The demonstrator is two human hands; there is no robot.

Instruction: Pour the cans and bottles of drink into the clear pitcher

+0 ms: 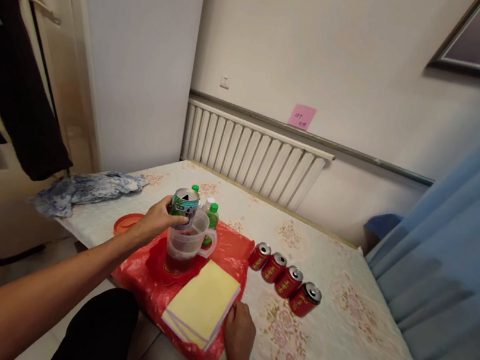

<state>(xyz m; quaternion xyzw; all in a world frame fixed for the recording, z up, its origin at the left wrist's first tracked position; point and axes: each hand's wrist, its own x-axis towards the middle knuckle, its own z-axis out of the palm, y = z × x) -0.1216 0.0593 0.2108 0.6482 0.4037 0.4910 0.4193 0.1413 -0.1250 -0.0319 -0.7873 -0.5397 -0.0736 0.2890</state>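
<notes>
My left hand is wrapped round a green-and-blue drink can, which it holds upright at the rim of a clear plastic pitcher. Dark liquid with foam on top shows in the pitcher, which stands in a red tray. On the table, by the right edge of a stack of yellow cloths, rests my right hand with its fingers curled in. I see nothing in it. Behind the pitcher are bottles with green caps, partly hidden.
Several red cans stand in a row on the flowered tablecloth. Under the tray and cloths lies a red plastic sheet. An orange lid and a crumpled blue-white cloth are at the left; a radiator lines the wall.
</notes>
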